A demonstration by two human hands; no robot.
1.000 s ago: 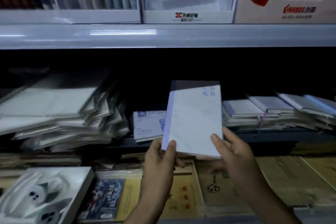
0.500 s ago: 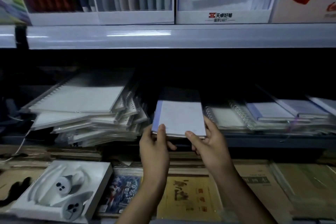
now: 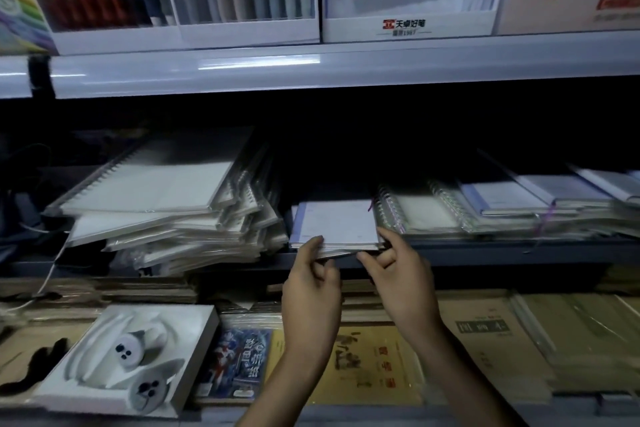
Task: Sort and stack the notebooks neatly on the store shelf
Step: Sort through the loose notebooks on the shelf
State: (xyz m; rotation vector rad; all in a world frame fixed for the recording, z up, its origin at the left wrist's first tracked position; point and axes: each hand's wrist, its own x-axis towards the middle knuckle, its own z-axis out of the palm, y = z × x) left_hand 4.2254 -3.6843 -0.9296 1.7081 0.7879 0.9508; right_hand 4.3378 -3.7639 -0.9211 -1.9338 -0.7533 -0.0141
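Note:
A white notebook with a lilac spine (image 3: 337, 224) lies flat on top of a small stack in the middle of the dark middle shelf (image 3: 485, 248). My left hand (image 3: 311, 291) pinches the stack's front edge near its left corner, thumb on the cover. My right hand (image 3: 401, 274) holds the front right corner, with the index finger along the right edge and the thumb under the front edge. A leaning pile of large spiral notebooks (image 3: 156, 191) lies to the left. Clear-covered spiral notebooks (image 3: 422, 211) and more lilac-spined notebooks (image 3: 502, 198) lie to the right.
The upper shelf's pale front rail (image 3: 311, 66) overhangs the notebooks and carries display boxes of pens (image 3: 242, 3). Below, a white box with a moulded tray (image 3: 131, 354), a blue card pack (image 3: 239, 360) and yellow-brown booklets (image 3: 367, 364) lie flat under my forearms.
The notebook went from upright in both hands to flat on the small stack, pushed further in. Both hands have slid back to its front edge. The view shifted left.

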